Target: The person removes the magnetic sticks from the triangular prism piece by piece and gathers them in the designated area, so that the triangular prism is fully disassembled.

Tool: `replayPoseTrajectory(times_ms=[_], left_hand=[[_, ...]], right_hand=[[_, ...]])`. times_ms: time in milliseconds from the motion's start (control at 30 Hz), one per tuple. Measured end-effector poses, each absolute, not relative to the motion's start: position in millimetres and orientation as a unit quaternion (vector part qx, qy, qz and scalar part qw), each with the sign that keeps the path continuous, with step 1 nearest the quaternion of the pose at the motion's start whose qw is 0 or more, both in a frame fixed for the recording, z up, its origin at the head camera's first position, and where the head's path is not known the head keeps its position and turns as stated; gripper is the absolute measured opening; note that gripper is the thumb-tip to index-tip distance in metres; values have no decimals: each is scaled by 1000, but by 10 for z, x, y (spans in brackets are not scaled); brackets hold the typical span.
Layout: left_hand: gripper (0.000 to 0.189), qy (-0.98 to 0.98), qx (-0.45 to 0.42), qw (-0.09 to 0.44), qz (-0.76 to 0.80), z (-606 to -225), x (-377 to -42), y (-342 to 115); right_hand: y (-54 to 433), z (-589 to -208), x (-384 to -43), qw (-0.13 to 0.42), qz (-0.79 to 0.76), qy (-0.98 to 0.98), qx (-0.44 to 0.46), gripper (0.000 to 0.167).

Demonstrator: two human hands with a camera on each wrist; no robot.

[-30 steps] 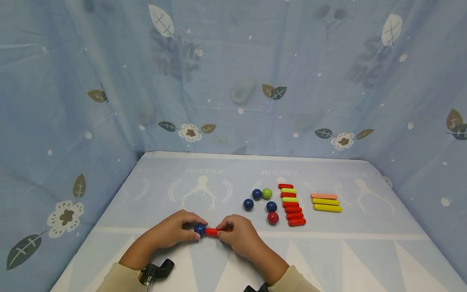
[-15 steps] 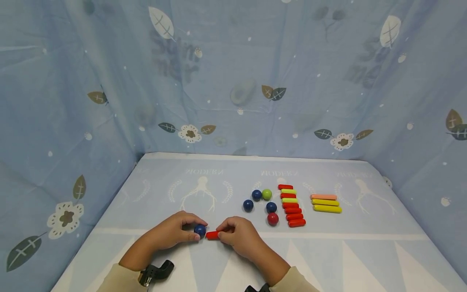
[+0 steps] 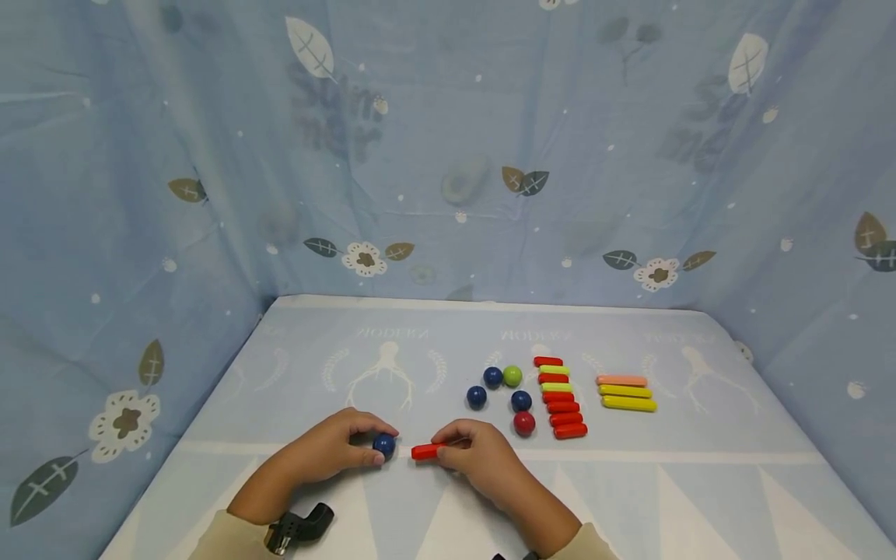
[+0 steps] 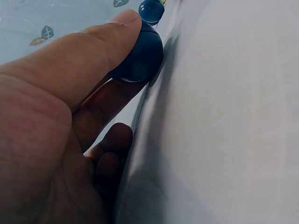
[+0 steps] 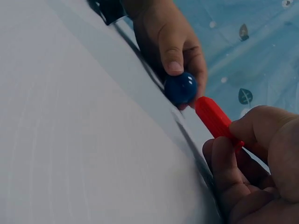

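Note:
My left hand [image 3: 334, 445] pinches a glossy blue ball [image 3: 383, 445] between thumb and fingers, low on the table. In the left wrist view the thumb lies across that blue ball [image 4: 142, 56]. A short red stick [image 3: 425, 452] is pinched by one end in my right hand [image 3: 484, 460], its free end pointing toward the ball. The right wrist view shows a visible gap between the red stick [image 5: 216, 117] and the blue ball [image 5: 180, 88]. The stick's other end is covered by my fingers.
Right of centre lie several blue balls [image 3: 521, 400], a green ball [image 3: 512, 376] and a red ball [image 3: 523, 423]. Beside them runs a column of red and lime sticks [image 3: 561, 407]. Farther right are yellow sticks [image 3: 629, 404] and an orange stick [image 3: 621, 381]. A blue curtain [image 3: 462, 140] surrounds the table.
The red stick touched or nearly touched the blue ball a second ago; my right hand has since drawn it away to the right. My left hand stays on the ball.

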State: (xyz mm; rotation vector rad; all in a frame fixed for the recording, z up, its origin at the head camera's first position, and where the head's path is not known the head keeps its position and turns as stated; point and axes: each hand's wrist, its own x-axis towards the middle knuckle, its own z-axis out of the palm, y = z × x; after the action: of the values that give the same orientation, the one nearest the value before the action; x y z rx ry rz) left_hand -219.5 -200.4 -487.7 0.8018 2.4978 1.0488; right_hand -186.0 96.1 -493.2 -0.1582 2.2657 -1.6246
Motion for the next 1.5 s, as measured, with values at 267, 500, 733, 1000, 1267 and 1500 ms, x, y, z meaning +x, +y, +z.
replayPoseTrajectory(times_ms=[267, 500, 733, 1000, 1267, 1500], left_hand=[[37, 875, 276, 157, 366, -4866, -2182, -2017], [37, 876, 276, 155, 364, -4871, -2171, -2011], [38, 873, 276, 158, 371, -4868, -2175, -2015], [39, 870, 275, 157, 377, -4882, -2188, -2004], [39, 873, 275, 156, 372, -4851, -2170, -2000], [39, 871, 279, 156, 373, -4864, -2173, -2005]], right_hand=[[1182, -4848, -1790, 178, -555, 812, -30, 17], [1412, -4739, -1739, 166, -543, 823, -20, 17], [1644, -4668, -1717, 125, -536, 835, -12, 16], [1883, -4674, -1674, 94, -535, 838, 54, 17], [2076, -4647, -1636, 72, -541, 833, 93, 15], [2298, -4637, -1617, 62, -553, 823, 114, 18]])
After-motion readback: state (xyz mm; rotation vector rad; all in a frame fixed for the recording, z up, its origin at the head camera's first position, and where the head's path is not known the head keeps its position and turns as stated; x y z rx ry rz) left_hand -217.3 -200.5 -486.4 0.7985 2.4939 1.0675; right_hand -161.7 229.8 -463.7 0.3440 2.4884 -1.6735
